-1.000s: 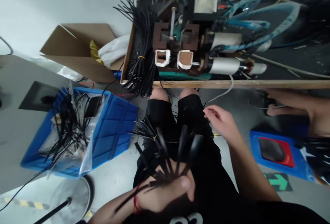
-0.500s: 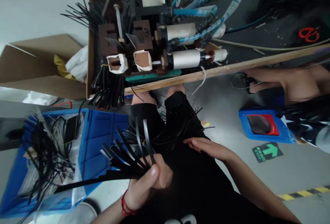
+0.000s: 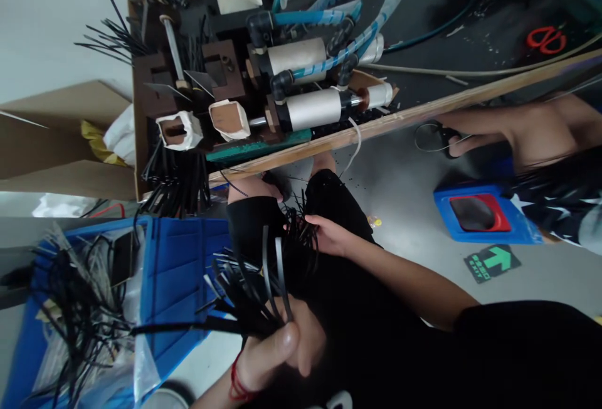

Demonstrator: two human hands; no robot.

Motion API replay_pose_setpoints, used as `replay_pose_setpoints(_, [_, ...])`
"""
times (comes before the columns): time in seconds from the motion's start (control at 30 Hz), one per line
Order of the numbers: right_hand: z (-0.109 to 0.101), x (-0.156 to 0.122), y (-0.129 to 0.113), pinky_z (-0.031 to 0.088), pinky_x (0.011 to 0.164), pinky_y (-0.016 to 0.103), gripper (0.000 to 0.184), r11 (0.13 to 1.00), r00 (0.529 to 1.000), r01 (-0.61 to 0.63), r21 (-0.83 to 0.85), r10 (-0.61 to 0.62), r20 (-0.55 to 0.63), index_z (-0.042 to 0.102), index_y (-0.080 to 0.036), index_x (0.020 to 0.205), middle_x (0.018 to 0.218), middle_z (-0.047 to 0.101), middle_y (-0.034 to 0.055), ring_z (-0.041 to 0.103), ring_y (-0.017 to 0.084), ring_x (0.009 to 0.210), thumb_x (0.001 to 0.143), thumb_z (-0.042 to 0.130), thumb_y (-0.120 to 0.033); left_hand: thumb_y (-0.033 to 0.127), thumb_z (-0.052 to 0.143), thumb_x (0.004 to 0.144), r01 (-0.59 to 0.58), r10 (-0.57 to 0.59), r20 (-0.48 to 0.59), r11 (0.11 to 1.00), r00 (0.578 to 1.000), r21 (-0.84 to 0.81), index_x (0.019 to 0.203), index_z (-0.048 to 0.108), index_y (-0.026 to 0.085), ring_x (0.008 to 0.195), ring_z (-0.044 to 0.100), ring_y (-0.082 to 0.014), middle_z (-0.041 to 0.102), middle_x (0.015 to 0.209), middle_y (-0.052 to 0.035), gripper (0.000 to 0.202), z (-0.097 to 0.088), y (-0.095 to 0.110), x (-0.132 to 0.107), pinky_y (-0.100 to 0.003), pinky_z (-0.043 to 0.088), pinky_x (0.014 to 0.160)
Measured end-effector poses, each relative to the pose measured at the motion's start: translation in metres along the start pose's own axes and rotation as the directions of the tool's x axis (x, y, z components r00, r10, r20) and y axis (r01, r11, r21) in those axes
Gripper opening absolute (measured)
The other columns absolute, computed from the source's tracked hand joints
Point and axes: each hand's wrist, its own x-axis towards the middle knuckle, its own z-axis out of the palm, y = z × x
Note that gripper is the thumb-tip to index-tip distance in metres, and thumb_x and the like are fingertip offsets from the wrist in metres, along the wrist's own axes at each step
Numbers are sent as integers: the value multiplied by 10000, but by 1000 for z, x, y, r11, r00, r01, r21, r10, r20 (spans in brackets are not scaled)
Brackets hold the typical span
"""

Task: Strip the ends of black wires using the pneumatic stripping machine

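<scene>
My left hand point(image 3: 288, 337), with a red cord bracelet on the wrist, is closed around a bunch of flat black strips point(image 3: 239, 293). Their ends fan out to the left and upward, and one long strip reaches toward the blue crate. Over my lap, my right hand point(image 3: 330, 236) has its fingers around a tangle of thinner black strips point(image 3: 297, 227). The fingertips are partly hidden among them.
A bench machine with metal cylinders point(image 3: 314, 110) and blue hoses point(image 3: 371, 32) stands ahead, behind a wooden edge point(image 3: 414, 110). Black strips point(image 3: 176, 183) hang at its left. A blue crate point(image 3: 188, 271) holds more strips. Another person's leg point(image 3: 531, 123) and a blue stool point(image 3: 444, 211) are at right.
My right hand has moved left and up over my lap and closed on the thinner strips, which are bunched together more. My left hand keeps its bunch, shifted slightly right. The view has shifted.
</scene>
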Motion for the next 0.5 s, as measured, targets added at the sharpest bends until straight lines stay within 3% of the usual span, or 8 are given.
replay_pose_setpoints(0.1, [1,9,-6,580,903,330,238,996,999,1,84,-5,40,763,-156,1070,1062,811,90,753,211,956,921,707,-333,558,545,1024,-99,100,-5,971,995,-219,634,532,197,411,393,-106,352,446,42,532,3,-7,3,-243,370,462])
replay_pose_setpoints(0.2, [6,5,-6,571,935,302,253,986,995,55,156,-67,72,744,-198,1143,1035,811,31,748,177,963,912,715,-298,512,545,1033,-159,171,22,948,985,-274,625,507,207,381,386,-108,363,431,39,511,8,-10,3,-230,373,430])
replay_pose_setpoints(0.33, [22,-19,-2,561,989,324,428,976,977,91,197,-126,171,742,-237,1193,998,809,-16,752,178,980,784,858,-290,486,589,1042,-160,186,52,935,981,-316,638,490,201,358,365,-98,361,445,59,504,12,-5,-1,-237,362,417])
replay_pose_setpoints(0.4, [35,-34,-2,558,995,355,512,978,954,112,174,-155,257,762,-207,1186,1018,817,20,752,217,1026,710,928,-292,454,563,1071,-177,212,65,920,975,-349,648,428,200,317,276,-68,311,443,91,512,12,0,-3,-224,323,393])
replay_pose_setpoints(0.5, [53,-51,-2,527,1038,380,557,964,867,255,77,-263,423,777,-165,1203,1080,820,77,735,245,1090,703,961,-326,413,485,1118,-209,261,89,899,961,-384,674,336,203,280,156,-39,240,448,121,513,8,7,-5,-205,243,351])
